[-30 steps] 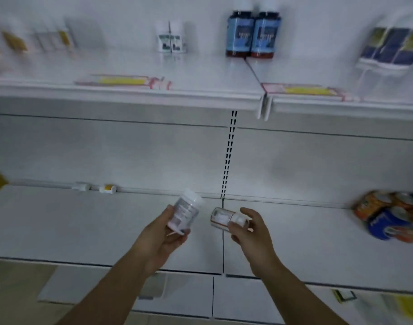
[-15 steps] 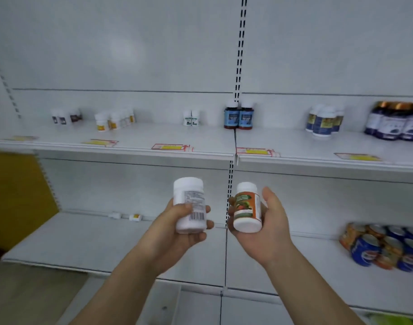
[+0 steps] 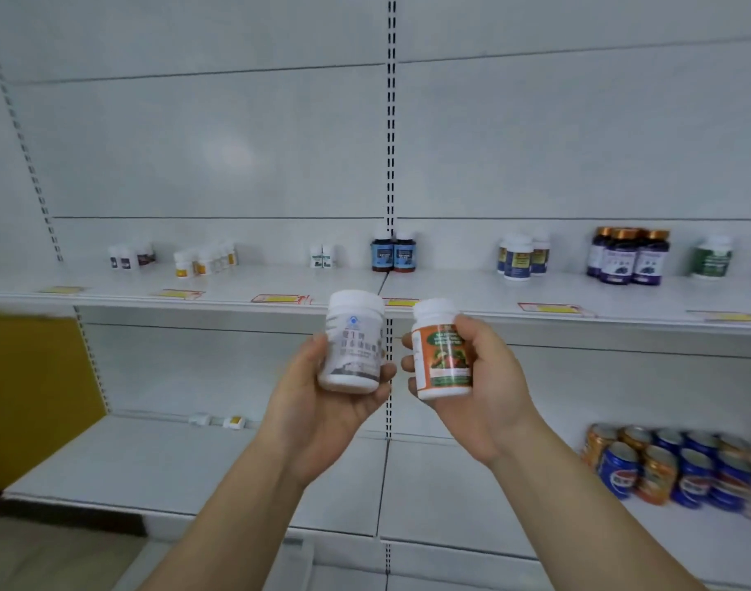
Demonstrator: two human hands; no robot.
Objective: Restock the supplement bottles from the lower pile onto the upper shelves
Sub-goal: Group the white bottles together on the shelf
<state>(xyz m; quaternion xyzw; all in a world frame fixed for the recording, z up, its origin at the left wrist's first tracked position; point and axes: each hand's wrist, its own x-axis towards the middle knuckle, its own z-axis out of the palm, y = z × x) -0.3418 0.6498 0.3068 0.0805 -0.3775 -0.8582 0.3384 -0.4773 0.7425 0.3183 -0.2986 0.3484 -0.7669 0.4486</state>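
My left hand (image 3: 322, 403) grips a white supplement bottle (image 3: 353, 341) with a grey and blue label, held upright just below the upper shelf (image 3: 237, 287). Beside it, my right hand (image 3: 484, 377) grips a smaller white-capped bottle with an orange label (image 3: 444, 356), also upright. The two bottles are close together but apart, in front of the shelf's front edge near the central upright. The lower pile is out of view.
Along the upper shelf stand small white bottles (image 3: 203, 260), two dark blue-labelled bottles (image 3: 392, 253), white-capped blue bottles (image 3: 520, 258), dark gold-capped bottles (image 3: 627, 258) and a green one (image 3: 711, 258). Drink cans (image 3: 672, 471) lie on the middle shelf at right. A yellow panel (image 3: 32, 398) is at left.
Both hands have risen from the middle shelf to the upper shelf's edge. Both bottles were turned upright, labels now facing me, and my view tilted upward.
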